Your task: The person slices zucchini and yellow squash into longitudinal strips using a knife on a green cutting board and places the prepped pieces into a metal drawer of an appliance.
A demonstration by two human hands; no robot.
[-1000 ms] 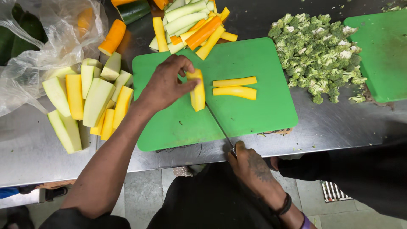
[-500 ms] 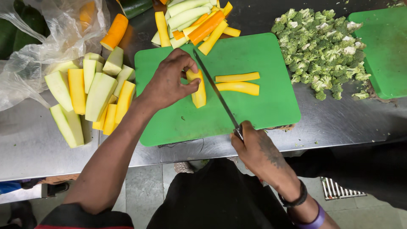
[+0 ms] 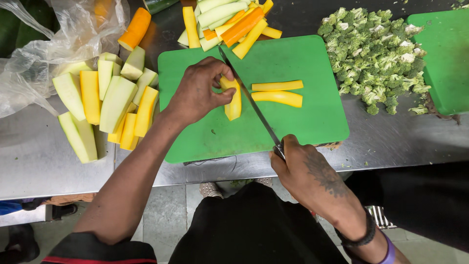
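My left hand presses a yellow squash piece flat on the green cutting board. My right hand grips the handle of a long knife at the board's near edge. The blade runs diagonally across the board and lies along the right side of the held piece. Two cut yellow strips lie just to the right of the blade.
Halved yellow and pale green squash pieces are piled on the steel counter at left, beside a clear plastic bag. Cut strips are heaped beyond the board. Broccoli florets and a second green board lie at right.
The knife has swung up from the board's near edge and come across the board to the squash piece. My left hand has stayed on that piece.
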